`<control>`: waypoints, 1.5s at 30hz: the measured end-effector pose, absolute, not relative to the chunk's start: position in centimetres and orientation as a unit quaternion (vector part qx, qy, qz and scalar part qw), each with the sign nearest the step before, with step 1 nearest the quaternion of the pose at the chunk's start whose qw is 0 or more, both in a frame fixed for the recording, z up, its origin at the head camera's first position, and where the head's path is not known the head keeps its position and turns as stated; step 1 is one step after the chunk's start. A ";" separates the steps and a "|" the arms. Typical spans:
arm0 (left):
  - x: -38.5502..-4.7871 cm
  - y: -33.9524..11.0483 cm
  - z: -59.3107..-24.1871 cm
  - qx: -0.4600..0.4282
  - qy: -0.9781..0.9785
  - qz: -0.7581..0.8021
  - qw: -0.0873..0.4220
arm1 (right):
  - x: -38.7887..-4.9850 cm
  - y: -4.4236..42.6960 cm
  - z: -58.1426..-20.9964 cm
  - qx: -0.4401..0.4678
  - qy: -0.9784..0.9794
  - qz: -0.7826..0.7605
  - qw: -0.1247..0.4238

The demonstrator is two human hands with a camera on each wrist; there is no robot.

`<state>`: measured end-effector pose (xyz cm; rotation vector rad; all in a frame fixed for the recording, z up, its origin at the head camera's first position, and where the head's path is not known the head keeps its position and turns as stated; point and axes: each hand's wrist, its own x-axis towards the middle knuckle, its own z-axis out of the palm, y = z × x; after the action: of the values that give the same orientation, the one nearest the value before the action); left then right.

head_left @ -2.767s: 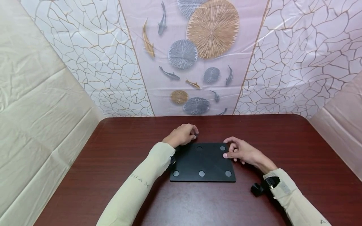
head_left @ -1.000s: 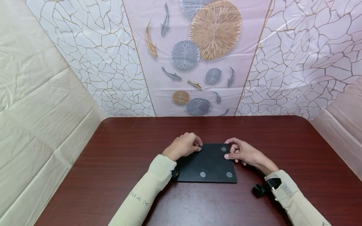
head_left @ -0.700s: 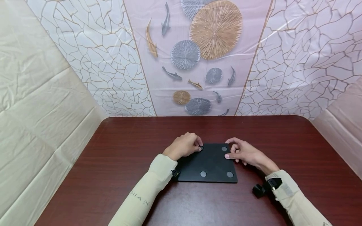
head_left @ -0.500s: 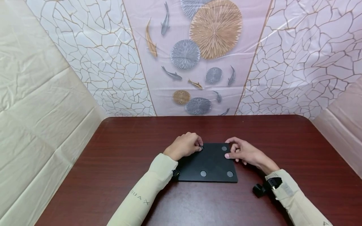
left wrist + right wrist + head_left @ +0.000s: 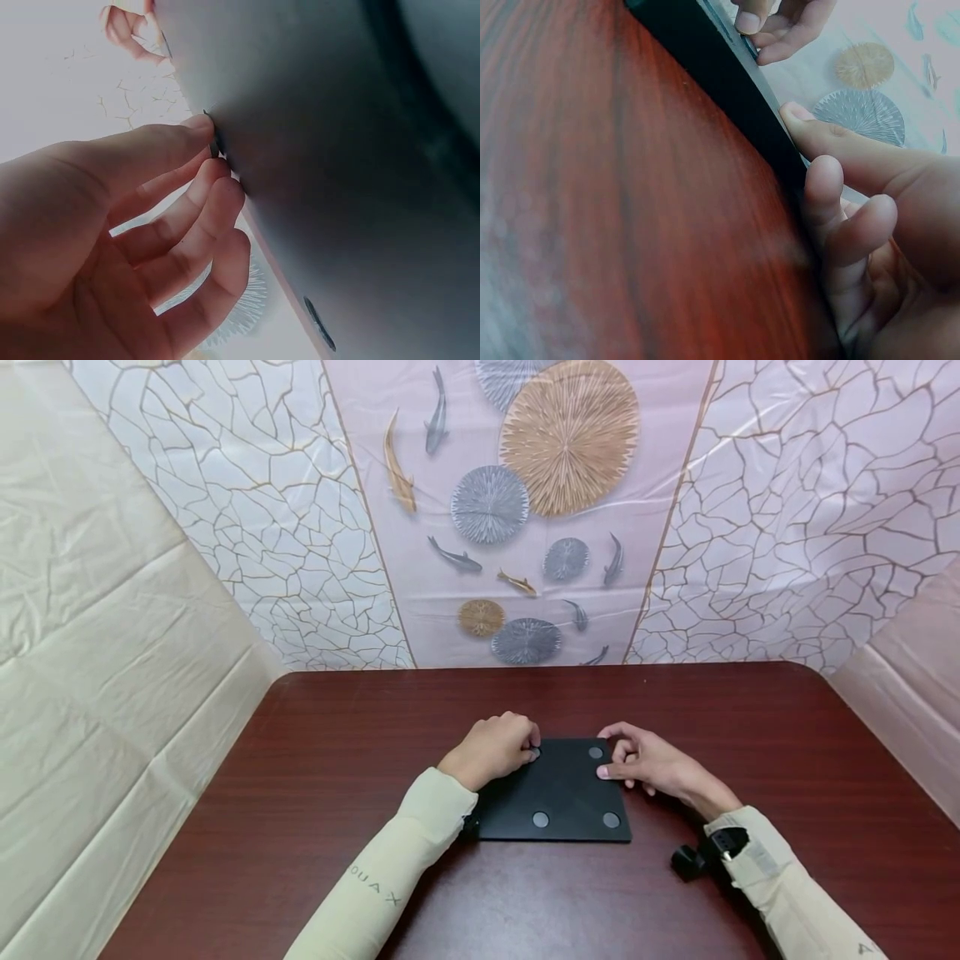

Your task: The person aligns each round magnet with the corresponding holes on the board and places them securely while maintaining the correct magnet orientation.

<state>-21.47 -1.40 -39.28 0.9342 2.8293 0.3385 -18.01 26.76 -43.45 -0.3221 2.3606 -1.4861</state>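
Observation:
A flat black rectangular board point(image 5: 566, 789) lies on the table, with round grey discs point(image 5: 541, 819) set along its near and far edges. My left hand point(image 5: 491, 750) is at the board's far edge. Its thumb and fingers pinch a small round disc point(image 5: 536, 753) against the board at the middle spot; in the left wrist view the disc point(image 5: 214, 142) is a dark sliver under the thumb. My right hand point(image 5: 652, 764) grips the board's right edge, thumb on top and fingers along the side. My left hand and sleeve hide the board's left part.
The dark red wooden table point(image 5: 337, 793) spreads around the board. A patterned sheet point(image 5: 491, 503) hangs behind it, and a pale cloth point(image 5: 112, 610) borders the left side. A black wrist camera point(image 5: 687, 862) sits on the right wrist.
My left hand has come from behind the far edge, carrying the small disc to the board's middle spot, dark before. In the last second it has barely shifted. The right hand keeps its hold.

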 end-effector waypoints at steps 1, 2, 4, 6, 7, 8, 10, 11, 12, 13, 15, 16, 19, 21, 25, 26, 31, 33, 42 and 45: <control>-21.4 -1.4 -39.3 0.312 0.941 0.107 0.069 | -18.0 26.7 -43.5 -0.114 0.829 -0.522 0.166; -21.4 -1.4 -39.2 0.314 0.942 0.102 0.067 | -18.0 26.7 -43.5 -0.114 0.828 -0.523 0.166; -21.3 -1.4 -39.2 0.316 0.942 0.095 0.064 | -18.1 26.7 -43.5 -0.115 0.828 -0.523 0.167; -21.3 -1.3 -39.2 0.316 0.942 0.091 0.061 | -18.1 26.7 -43.5 -0.115 0.827 -0.523 0.167; -21.2 -1.3 -39.2 0.316 0.943 0.089 0.060 | -18.1 26.7 -43.5 -0.116 0.827 -0.523 0.167; -21.2 -1.3 -39.2 0.316 0.943 0.089 0.060 | -18.1 26.7 -43.5 -0.116 0.828 -0.523 0.167; -21.2 -1.3 -39.2 0.316 0.943 0.088 0.059 | -18.1 26.7 -43.5 -0.115 0.828 -0.522 0.167; -21.2 -1.3 -39.2 0.316 0.943 0.088 0.058 | -18.1 26.7 -43.5 -0.115 0.829 -0.522 0.166; -21.2 -1.3 -39.2 0.317 0.943 0.088 0.057 | -18.0 26.7 -43.5 -0.114 0.829 -0.521 0.166; -21.2 -1.3 -39.2 0.317 0.943 0.088 0.056 | -18.0 26.7 -43.5 -0.114 0.830 -0.521 0.166; -21.2 -1.2 -39.2 0.320 0.942 0.088 0.055 | -18.0 26.7 -43.5 -0.113 0.830 -0.521 0.166; -21.2 -1.2 -39.2 0.320 0.942 0.087 0.055 | -18.0 26.7 -43.5 -0.113 0.830 -0.521 0.166; -21.2 -1.2 -39.1 0.320 0.942 0.087 0.056 | -18.0 26.7 -43.5 -0.113 0.829 -0.522 0.167; -21.2 -1.2 -39.1 0.320 0.942 0.087 0.055 | -18.0 26.7 -43.5 -0.114 0.828 -0.523 0.167; -21.3 -1.2 -39.2 0.317 0.942 0.090 0.060 | -18.0 26.6 -43.6 -0.115 0.827 -0.525 0.166; -21.3 -1.2 -39.1 0.316 0.942 0.091 0.061 | -18.0 26.6 -43.6 -0.115 0.826 -0.526 0.166; -21.3 -1.2 -39.2 0.313 0.943 0.096 0.062 | -18.0 26.6 -43.6 -0.116 0.827 -0.526 0.165; -21.4 -1.3 -39.3 0.314 0.943 0.098 0.058 | -18.0 26.6 -43.5 -0.116 0.827 -0.525 0.164; -21.5 -1.4 -39.4 0.312 0.942 0.112 0.054 | -18.0 26.5 -43.5 -0.117 0.827 -0.525 0.165; -21.6 -1.5 -39.4 0.307 0.943 0.112 0.059 | -18.1 26.4 -43.5 -0.117 0.827 -0.524 0.166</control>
<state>-21.58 -1.49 -39.43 0.9316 2.8572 0.3403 -18.05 26.39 -43.55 -0.3345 2.3549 -1.4928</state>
